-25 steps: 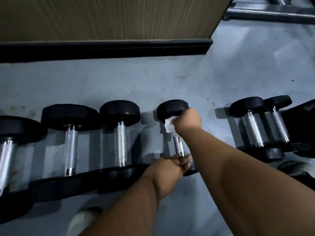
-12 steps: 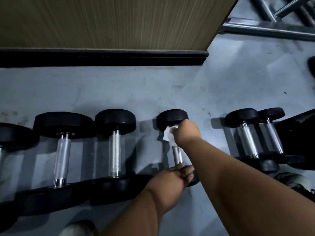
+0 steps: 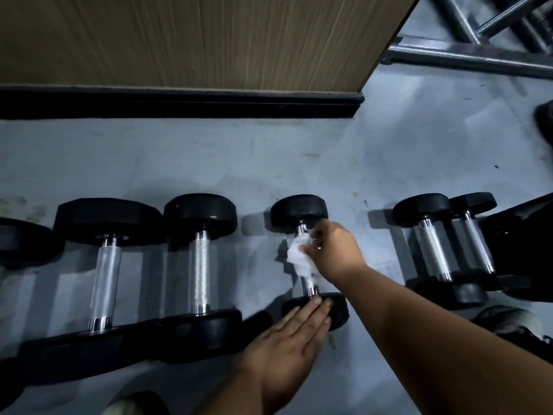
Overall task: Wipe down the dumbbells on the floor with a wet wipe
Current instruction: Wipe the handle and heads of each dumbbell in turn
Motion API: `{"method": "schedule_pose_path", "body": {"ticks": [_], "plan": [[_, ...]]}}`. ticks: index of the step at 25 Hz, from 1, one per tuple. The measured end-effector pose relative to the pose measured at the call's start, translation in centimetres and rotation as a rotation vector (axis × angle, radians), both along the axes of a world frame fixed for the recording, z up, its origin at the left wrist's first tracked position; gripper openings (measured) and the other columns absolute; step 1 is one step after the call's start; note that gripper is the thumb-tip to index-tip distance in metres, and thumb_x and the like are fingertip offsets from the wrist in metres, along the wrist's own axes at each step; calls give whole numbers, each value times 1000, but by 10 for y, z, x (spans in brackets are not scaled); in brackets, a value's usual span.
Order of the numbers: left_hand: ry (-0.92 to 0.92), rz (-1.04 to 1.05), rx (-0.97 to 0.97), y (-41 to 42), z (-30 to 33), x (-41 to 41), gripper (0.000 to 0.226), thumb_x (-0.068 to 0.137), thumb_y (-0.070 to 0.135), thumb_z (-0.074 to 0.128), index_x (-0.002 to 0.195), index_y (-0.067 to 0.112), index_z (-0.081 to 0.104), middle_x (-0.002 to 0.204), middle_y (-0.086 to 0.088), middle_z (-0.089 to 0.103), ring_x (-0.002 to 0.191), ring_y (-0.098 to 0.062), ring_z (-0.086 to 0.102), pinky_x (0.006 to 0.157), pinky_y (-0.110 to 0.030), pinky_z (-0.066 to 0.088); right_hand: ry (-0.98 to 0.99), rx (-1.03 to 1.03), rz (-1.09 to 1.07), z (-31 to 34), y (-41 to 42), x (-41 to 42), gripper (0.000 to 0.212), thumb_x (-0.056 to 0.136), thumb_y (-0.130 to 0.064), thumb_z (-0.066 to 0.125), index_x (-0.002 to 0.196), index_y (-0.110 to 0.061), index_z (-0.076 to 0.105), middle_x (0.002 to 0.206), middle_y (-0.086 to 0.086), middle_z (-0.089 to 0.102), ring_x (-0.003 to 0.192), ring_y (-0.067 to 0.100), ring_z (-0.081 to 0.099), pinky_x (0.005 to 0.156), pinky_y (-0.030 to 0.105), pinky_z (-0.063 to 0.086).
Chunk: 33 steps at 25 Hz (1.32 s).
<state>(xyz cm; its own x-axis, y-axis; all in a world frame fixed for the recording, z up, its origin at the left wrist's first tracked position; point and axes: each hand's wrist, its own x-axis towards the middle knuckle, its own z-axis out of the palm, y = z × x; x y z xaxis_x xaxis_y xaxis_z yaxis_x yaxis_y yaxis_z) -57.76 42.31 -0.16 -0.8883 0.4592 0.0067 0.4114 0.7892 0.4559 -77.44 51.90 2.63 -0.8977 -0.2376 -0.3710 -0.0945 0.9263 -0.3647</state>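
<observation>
1. Right hand (image 3: pixel 335 253): the grip is closed on a crumpled white wet wipe (image 3: pixel 300 259), pinched between thumb and fingers and pressed against the chrome handle of the small dumbbell (image 3: pixel 299 209)
2. Left hand (image 3: pixel 291 339): the grip is flat, fingers straight and together; the fingertips (image 3: pixel 321 304) rest on the near black head of the same dumbbell. It holds nothing
3. The small dumbbell lies on the grey floor (image 3: pixel 239 163), handle running from far to near, roughly midway along the row. Its far head is round, black and slightly glossy. Only short lengths of handle show above and below the wipe
4. To the left, just beside it, lies a larger dumbbell (image 3: pixel 200 265) with a knurled chrome handle, and beyond that a still larger one (image 3: pixel 106 274) whose far head has flat facets. Part of another black head (image 3: pixel 21 241) shows at the left edge of the view
5. To the right, well apart from the small dumbbell, two slim dumbbells (image 3: pixel 434 250) lie close side by side; a black object adjoins them, identity unclear
6. A wood-grain panel (image 3: pixel 194 37) with a black base strip (image 3: pixel 179 104) stands at the far side of the floor. Metal frame tubes (image 3: pixel 466 55) occupy the far right corner
7. The right forearm crosses the lower right of the view, covering the floor there
</observation>
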Motion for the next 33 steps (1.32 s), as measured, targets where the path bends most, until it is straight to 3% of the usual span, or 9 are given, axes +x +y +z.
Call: {"method": "schedule_pose_path", "body": {"ticks": [4, 7, 9, 12, 18, 23, 28, 31, 33], "plan": [[-52, -34, 56, -16, 0, 0, 59, 97, 16, 30, 155, 15, 37, 166, -2, 24, 151, -20, 26, 113, -31, 39, 55, -105, 121, -9, -10, 6, 7, 87, -14, 73, 89, -16, 66, 89, -2, 57, 79, 19, 57, 70, 24, 36], [-43, -93, 123, -16, -4, -10, 56, 105, 33, 12, 161, 35, 13, 169, 10, 2, 155, -15, 10, 121, -34, 27, -26, -183, 80, -6, 16, 31, 28, 83, -9, 77, 74, -31, 62, 85, -8, 60, 72, 2, 57, 67, 8, 37], [-60, -99, 171, -11, -5, -18, 54, 107, 43, 2, 160, 39, 13, 168, 16, 1, 155, -11, 5, 123, -31, 22, -101, -161, 46, -2, 30, 31, 34, 81, -14, 82, 70, -39, 61, 86, -12, 63, 75, -2, 60, 70, 5, 39], [-74, -115, 256, -6, -6, -21, 53, 106, 16, 38, 157, 20, 29, 169, 9, 12, 155, -15, 9, 120, -34, 26, -67, -171, -4, -4, 20, -2, 14, 81, -16, 83, 77, -26, 74, 87, -9, 67, 79, 8, 64, 76, 18, 46], [-149, -79, 321, -16, -14, -24, 58, 105, 15, 36, 160, 29, 22, 167, 18, 0, 155, -9, 3, 124, -36, 22, -118, -392, -154, -13, 21, 14, 27, 81, -8, 84, 70, -29, 72, 89, -6, 70, 79, 4, 67, 77, 15, 50], [-102, -117, 366, -11, -12, -24, 46, 111, 39, 26, 157, 42, 25, 162, 35, 6, 152, 2, 7, 124, -26, 18, -210, -381, -214, -8, 29, 26, 22, 79, -12, 87, 71, -29, 76, 80, -9, 66, 71, -3, 63, 70, 9, 45], [82, -13, 340, -23, 2, -37, 45, 95, 5, 47, 139, 8, 56, 159, 6, 38, 143, -20, 41, 113, -30, 40, -125, -299, -185, -23, 5, 12, 7, 85, -22, 82, 89, -28, 81, 86, -7, 61, 77, 5, 62, 75, 15, 45], [182, -19, 344, -24, 8, -69, 35, 94, 3, 49, 122, 8, 68, 148, 6, 51, 107, -24, 59, 98, -32, 51, -350, -634, -467, -11, 19, 24, 19, 93, -5, 71, 97, -21, 81, 95, 3, 73, 79, 11, 69, 73, 16, 53], [190, 62, 332, -20, 6, -87, 26, 90, 1, 58, 110, 8, 72, 145, -2, 55, 102, -25, 58, 93, -36, 54, -441, -794, -542, 0, 34, 34, 26, 97, 1, 62, 106, -17, 79, 98, 4, 78, 87, 13, 72, 78, 17, 55]]}}
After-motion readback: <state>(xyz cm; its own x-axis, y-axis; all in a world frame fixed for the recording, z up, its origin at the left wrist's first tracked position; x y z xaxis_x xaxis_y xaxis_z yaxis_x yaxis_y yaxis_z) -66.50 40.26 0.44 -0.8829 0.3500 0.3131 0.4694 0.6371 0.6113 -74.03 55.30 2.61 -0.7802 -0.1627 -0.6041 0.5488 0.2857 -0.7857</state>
